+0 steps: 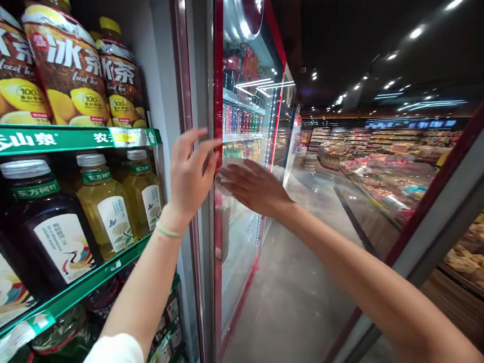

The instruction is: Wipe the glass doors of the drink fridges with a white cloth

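My right hand (255, 187) reaches across from the right and lies with fingers stretched against the inside of a glass door (294, 265), near its hinge-side frame. Under the fingers is a pale, crumpled patch that looks like a white cloth (228, 167), mostly hidden by the hand. My left hand (193, 169) is raised beside the door's grey and red frame, just left of the right hand. Its fingers are bent and apart, with nothing visible in them. A pale green band (169, 230) circles the left wrist.
At left, green-edged cooler shelves (71, 139) carry iced tea bottles (68, 64) above dark and yellow tea bottles (109, 215). Through the glass are another red-framed drinks cooler (247, 120), a grey floor (274, 297) and produce displays (395, 178). The door's far edge (445, 182) slants at right.
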{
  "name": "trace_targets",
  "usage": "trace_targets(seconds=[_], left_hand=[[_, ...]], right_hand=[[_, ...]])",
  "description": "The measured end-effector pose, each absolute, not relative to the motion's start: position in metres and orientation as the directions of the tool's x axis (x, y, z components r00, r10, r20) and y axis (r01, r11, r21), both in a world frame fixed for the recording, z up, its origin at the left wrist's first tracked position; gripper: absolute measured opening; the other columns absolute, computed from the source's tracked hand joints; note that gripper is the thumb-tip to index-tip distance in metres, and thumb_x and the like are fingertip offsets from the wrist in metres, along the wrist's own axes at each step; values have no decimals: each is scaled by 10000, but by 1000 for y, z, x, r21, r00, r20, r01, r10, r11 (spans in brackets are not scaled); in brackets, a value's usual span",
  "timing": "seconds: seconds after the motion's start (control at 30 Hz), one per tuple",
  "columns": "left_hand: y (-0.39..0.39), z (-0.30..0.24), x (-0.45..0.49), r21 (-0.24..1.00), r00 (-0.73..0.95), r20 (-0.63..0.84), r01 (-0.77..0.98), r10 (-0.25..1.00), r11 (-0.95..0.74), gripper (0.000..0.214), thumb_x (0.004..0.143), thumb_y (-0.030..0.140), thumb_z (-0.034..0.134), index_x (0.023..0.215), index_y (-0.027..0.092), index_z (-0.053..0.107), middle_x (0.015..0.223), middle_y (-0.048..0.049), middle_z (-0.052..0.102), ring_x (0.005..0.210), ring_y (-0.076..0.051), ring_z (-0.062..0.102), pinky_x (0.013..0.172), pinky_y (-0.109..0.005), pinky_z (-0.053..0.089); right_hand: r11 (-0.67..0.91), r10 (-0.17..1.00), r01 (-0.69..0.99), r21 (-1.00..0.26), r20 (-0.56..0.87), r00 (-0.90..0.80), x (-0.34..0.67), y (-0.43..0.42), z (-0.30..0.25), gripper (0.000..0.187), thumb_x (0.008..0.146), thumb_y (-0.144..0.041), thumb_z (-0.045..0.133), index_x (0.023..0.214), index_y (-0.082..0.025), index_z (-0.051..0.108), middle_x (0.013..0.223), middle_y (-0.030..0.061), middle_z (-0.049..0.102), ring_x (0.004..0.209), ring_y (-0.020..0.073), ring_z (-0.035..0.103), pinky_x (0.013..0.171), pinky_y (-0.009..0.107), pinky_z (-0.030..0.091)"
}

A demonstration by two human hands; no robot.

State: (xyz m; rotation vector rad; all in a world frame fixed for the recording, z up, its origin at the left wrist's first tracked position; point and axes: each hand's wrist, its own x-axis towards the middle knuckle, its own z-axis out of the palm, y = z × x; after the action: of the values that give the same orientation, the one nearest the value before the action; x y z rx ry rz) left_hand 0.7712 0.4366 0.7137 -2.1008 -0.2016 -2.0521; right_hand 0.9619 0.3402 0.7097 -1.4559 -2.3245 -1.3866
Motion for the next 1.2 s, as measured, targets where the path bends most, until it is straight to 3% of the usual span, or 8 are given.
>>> trace_targets(seconds=[0.13,0.23,0.57,0.63,0.73,0.87,1.03,1.2], left_hand=[[447,808,796,-180,249,959,154,-138,-972,310,953,313,645,1260,350,652,1510,-45,512,1499,-289,387,1223,-536,394],[450,846,820,-293,409,886,133,-217,-947,574,819,394,807,1357,390,606,1641,6,372,1593,-331,174,1284,-594,263],[451,848,828,-284,503,844,129,-184,-950,798,855,347,792,1540,384,384,1728,75,142,1610,-237,-78,1291,-622,62],[447,847,827,-251,517,841,115,-158,-961,795,876,340,766,1553,402,355,1730,96,104,1607,-237,-112,1285,-635,26],[443,845,826,-198,524,843,97,-119,-975,784,892,334,737,1561,412,335,1732,111,65,1602,-243,-139,1271,-645,-55],[443,837,829,-146,504,859,73,-90,-987,729,933,318,682,1566,370,325,1736,94,74,1599,-216,-151,1258,-626,-99],[449,824,840,-158,373,921,88,-115,-983,724,922,256,721,1541,401,377,1724,33,193,1617,-244,-6,1265,-657,8],[454,798,845,-162,298,943,27,-147,-986,736,872,247,766,1519,375,437,1707,37,249,1609,-296,68,1256,-708,59]], right_hand=[[51,631,850,524,643,-434,956,342,696,623,1054,-244,450,1620,-400,241,1658,-121,354,1582,172,234,1356,484,177],[143,610,776,614,563,-558,953,342,682,597,1059,-219,437,1618,-347,271,1646,-89,392,1566,142,276,1344,433,233],[3,528,733,681,621,-579,939,338,626,575,1036,-121,463,1583,-267,365,1577,-37,501,1487,134,433,1329,393,263],[-54,520,802,595,702,-486,938,337,620,607,1043,-147,462,1612,-282,302,1612,-27,445,1524,162,376,1338,443,226],[-97,509,886,453,788,-348,936,332,606,655,1042,-161,470,1636,-302,235,1622,-16,427,1527,187,372,1334,447,235],[-20,591,884,467,718,-366,940,312,592,665,1047,-165,467,1618,-418,237,1584,-97,475,1458,117,472,1318,348,288],[-320,491,897,305,863,-119,949,292,594,655,1049,-222,467,1637,-360,214,1623,-28,419,1518,207,392,1323,510,249],[-255,652,866,431,738,-175,956,274,576,607,1062,-240,417,1611,-436,244,1608,-111,427,1458,120,471,1310,367,295]])
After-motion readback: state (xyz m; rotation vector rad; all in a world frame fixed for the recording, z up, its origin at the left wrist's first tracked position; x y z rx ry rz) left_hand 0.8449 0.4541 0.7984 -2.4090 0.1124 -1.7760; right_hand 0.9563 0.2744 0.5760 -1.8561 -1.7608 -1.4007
